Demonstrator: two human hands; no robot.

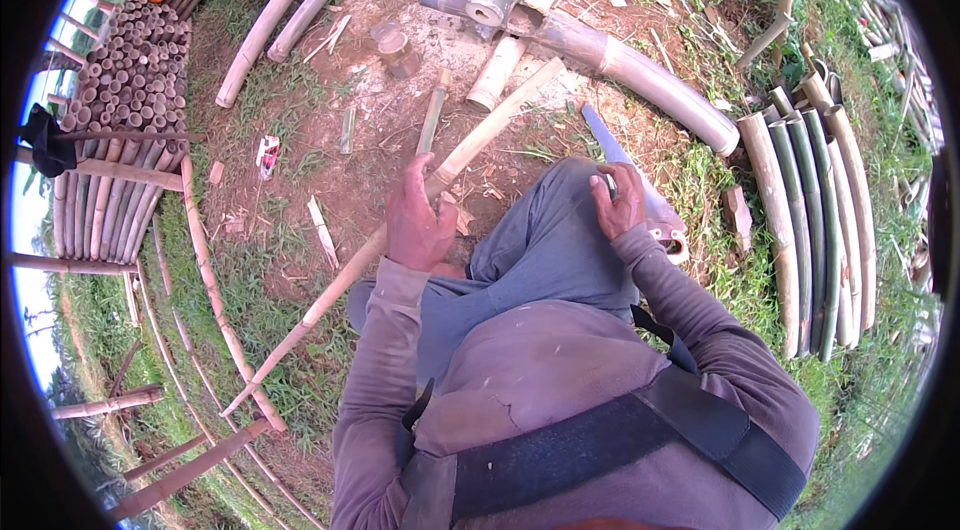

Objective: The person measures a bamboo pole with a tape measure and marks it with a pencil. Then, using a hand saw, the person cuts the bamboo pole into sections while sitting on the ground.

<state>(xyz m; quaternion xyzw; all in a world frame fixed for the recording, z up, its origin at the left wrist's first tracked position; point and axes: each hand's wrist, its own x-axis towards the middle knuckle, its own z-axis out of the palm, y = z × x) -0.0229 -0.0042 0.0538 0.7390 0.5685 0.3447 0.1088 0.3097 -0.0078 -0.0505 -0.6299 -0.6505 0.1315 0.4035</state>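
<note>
Left hand [416,220] at long split-looking bamboo pole [497,122], thumb and fingers either side; can't tell if clamped. Pole slants lower left to upper middle, upper end near thick bamboo culm [640,73]. Right hand [622,202] bare, fingers apart, by knee [575,192]. Handsaw [655,205] just beside it. Short bamboo piece [433,113] ahead of left hand, on ground [300,135].

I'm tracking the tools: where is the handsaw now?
In the head view, the handsaw lies right of centre, beside the person's bent right knee and right hand.
</note>
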